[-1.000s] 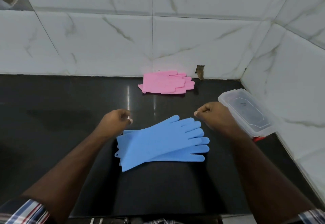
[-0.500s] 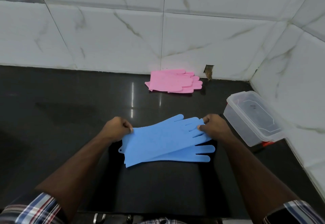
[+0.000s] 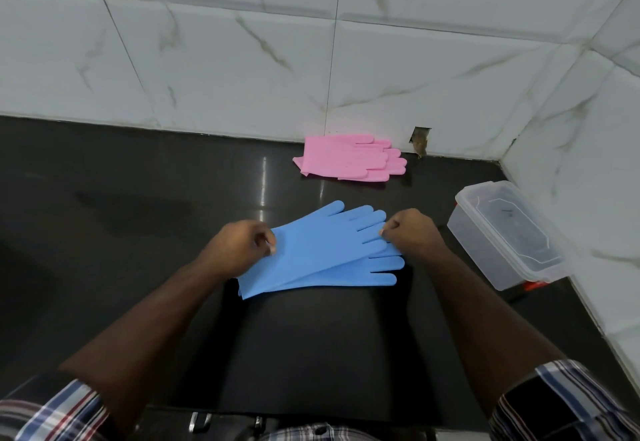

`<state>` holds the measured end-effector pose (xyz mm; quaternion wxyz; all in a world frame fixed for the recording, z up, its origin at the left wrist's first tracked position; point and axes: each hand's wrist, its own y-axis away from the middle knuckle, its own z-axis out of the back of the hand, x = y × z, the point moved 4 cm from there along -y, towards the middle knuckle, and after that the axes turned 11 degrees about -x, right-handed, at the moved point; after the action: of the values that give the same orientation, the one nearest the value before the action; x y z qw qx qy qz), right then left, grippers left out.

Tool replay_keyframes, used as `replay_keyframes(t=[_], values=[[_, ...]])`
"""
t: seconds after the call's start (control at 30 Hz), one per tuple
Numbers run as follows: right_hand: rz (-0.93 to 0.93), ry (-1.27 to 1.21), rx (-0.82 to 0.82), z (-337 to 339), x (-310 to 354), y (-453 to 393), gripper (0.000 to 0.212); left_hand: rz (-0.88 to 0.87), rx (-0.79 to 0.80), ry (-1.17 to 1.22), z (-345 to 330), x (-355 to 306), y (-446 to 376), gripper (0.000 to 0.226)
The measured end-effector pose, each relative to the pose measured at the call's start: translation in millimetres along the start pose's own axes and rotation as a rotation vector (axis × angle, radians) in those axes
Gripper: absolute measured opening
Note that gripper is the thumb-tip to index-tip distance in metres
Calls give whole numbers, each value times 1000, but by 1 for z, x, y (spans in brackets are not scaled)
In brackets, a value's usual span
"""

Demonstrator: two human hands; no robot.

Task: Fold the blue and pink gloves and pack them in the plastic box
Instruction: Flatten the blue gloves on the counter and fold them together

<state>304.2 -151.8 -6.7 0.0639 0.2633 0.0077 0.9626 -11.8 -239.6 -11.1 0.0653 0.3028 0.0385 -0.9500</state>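
Two blue gloves [image 3: 322, 253] lie stacked flat on the black counter [image 3: 121, 218], fingers pointing right. My left hand [image 3: 239, 246] pinches the cuff end of the top blue glove. My right hand [image 3: 408, 232] pinches its fingertips. A pair of pink gloves [image 3: 349, 158] lies stacked at the back by the wall, untouched. The clear plastic box [image 3: 502, 232] sits at the right by the side wall with its lid on.
White marble-look tiled walls close the back and right side, meeting in a corner behind the box. A small hole in the wall [image 3: 419, 140] is just right of the pink gloves. The counter's front edge runs near my body.
Both hands have moved in from beside the blue gloves and closed on the top glove's two ends. The camera has shifted slightly.
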Motion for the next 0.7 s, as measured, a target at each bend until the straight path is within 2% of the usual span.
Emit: replay_keyframes(t=[0.1, 0.2, 0.33, 0.4, 0.5, 0.6, 0.7], values=[[-53, 20, 49, -5, 0, 2, 24, -95, 165, -1, -21, -14, 14, 9], [-77, 54, 56, -6, -1, 4, 30, -138, 213, -67, -34, -14, 20, 19], [-65, -21, 87, -5, -3, 11, 20, -196, 193, -127, -36, -16, 24, 11], [-85, -159, 32, 1, -4, 15, 11, -223, 178, -137, -35, -17, 25, 11], [-119, -373, -64, 16, -1, 20, 9, -265, 83, -121, -29, -22, 21, 14], [-79, -413, -131, 34, 2, 26, 8, -301, -34, -88, -20, -27, 17, 12], [-64, -419, -162, 40, -9, 40, 7, -343, -56, -70, -16, -31, 19, 10]])
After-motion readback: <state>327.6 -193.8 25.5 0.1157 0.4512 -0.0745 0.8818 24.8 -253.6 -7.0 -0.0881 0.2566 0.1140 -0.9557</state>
